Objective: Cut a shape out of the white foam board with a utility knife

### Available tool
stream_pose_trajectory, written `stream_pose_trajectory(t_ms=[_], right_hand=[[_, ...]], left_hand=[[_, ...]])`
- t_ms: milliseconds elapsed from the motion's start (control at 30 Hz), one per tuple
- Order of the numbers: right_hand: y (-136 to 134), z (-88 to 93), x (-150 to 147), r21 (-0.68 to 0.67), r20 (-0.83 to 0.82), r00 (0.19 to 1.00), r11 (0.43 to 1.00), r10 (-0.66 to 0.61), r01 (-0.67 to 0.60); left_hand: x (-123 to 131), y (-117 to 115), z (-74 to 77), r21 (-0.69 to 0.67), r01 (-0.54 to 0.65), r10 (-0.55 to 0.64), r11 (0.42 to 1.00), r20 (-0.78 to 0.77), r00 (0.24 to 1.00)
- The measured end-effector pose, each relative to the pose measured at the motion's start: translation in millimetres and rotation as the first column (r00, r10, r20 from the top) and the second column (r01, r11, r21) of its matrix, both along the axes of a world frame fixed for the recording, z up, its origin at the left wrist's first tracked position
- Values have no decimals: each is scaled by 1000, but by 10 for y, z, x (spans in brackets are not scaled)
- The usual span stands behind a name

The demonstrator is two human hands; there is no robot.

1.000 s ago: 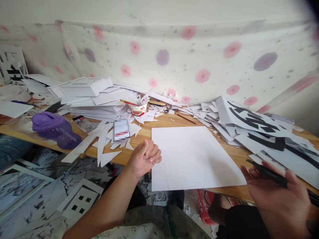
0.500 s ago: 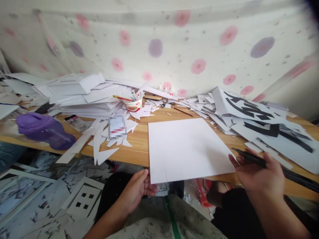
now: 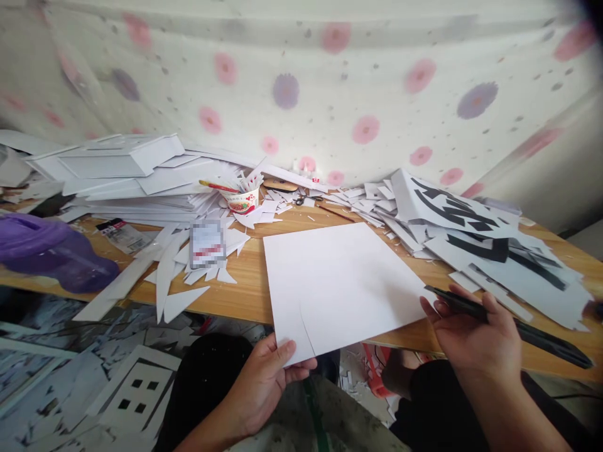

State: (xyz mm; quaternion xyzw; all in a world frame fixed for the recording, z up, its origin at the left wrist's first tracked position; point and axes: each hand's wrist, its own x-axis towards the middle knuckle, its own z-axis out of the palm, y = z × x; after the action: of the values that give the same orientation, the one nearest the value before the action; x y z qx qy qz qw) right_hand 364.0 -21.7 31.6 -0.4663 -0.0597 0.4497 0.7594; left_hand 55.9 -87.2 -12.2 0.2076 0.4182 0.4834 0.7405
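Observation:
A white foam board (image 3: 343, 282) lies on the table, its near left part jutting past the front edge. A thin curved cut line runs through that overhanging part. My left hand (image 3: 264, 376) pinches the near left corner, thumb on top and fingers beneath. My right hand (image 3: 480, 339) is turned palm up at the board's right corner. Across its fingers lies a black utility knife (image 3: 551, 342), held by the thumb, its tip pointing left toward the board. The knife's middle is partly hidden by the hand.
White board offcuts (image 3: 181, 276) and a purple bottle (image 3: 56, 254) are at left. A paper bowl of white sticks (image 3: 242, 201) and scissors (image 3: 308, 199) sit behind. Sheets with black shapes (image 3: 452, 207) lie at right. Scraps (image 3: 136, 389) cover the floor.
My left hand has closed on the board's near left corner, where it was just below it before. The board has turned slightly. My right hand still holds the knife.

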Motion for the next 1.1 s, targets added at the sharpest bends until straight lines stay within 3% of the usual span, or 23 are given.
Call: stream_pose_trajectory(t_ms=[167, 300, 400, 500, 567, 633, 700, 767, 867, 1000, 1100], right_hand=[[-22, -60, -40, 144, 72, 995, 987, 64, -74], [-86, -98, -383, 229, 231, 951, 938, 206, -259], [-147, -141, -794, 136, 401, 870, 920, 289, -368], [-193, -171, -1123, -58, 645, 649, 872, 404, -485], [-201, -174, -1240, -141, 764, 482, 840, 428, -524], [-198, -173, -1288, -160, 852, 361, 844, 380, -511], [-192, -173, -1300, -152, 906, 276, 856, 320, -494], [-187, -169, -1302, -154, 927, 231, 862, 296, -484], [-182, -160, -1314, -174, 929, 214, 866, 303, -469], [-176, -178, -1339, -197, 934, 180, 867, 307, -459], [-168, -220, -1361, -183, 940, 177, 868, 292, -461]], left_hand=[[203, 27, 47, -48, -11, 9, 999, -43, 999], [371, 50, -10, -69, 89, -101, 994, -180, 979], [352, 25, -83, -30, 160, -162, 987, -290, 943], [160, -24, -119, 136, 236, -114, 962, -588, 801], [-17, -19, -101, 374, 298, 141, 878, -798, 586], [-172, 49, -55, 601, 454, 459, 657, -798, 391], [-269, 177, -3, 657, 622, 641, 426, -704, 306], [-313, 328, 27, 584, 745, 673, 323, -695, 253], [-336, 501, 14, 502, 807, 620, 310, -750, 229], [-374, 565, -56, 464, 829, 517, 311, -815, 262], [-387, 558, -125, 462, 832, 544, 307, -803, 245]])
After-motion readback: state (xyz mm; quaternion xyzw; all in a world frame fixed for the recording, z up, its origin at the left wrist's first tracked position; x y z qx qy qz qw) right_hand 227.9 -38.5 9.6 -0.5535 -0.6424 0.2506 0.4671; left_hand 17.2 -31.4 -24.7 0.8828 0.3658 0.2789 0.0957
